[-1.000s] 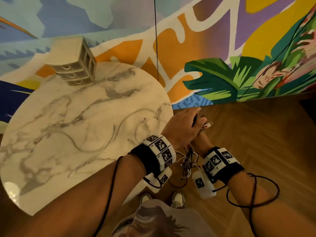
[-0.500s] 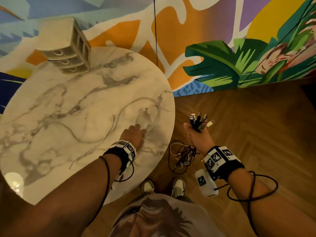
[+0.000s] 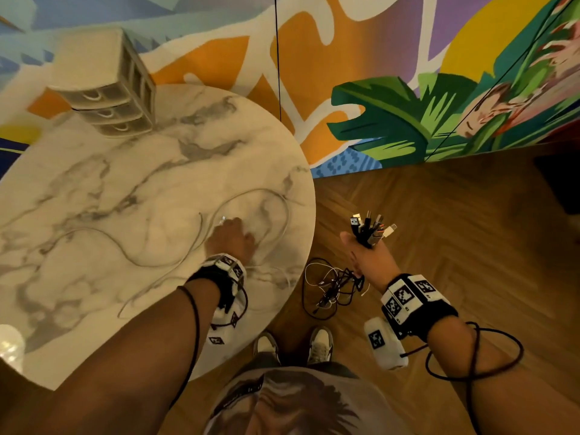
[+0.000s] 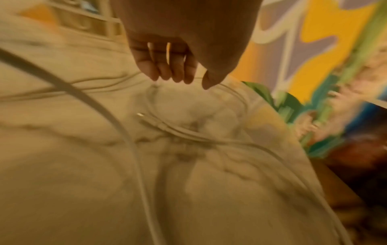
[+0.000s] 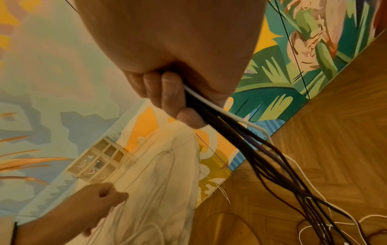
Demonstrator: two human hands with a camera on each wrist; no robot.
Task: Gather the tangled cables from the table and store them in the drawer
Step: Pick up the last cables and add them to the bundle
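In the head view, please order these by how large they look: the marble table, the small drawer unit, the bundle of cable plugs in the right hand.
1. marble table, by far the largest.
2. drawer unit, far from the camera, so truly bigger than it looks.
3. bundle of cable plugs gripped in the right hand, smallest.
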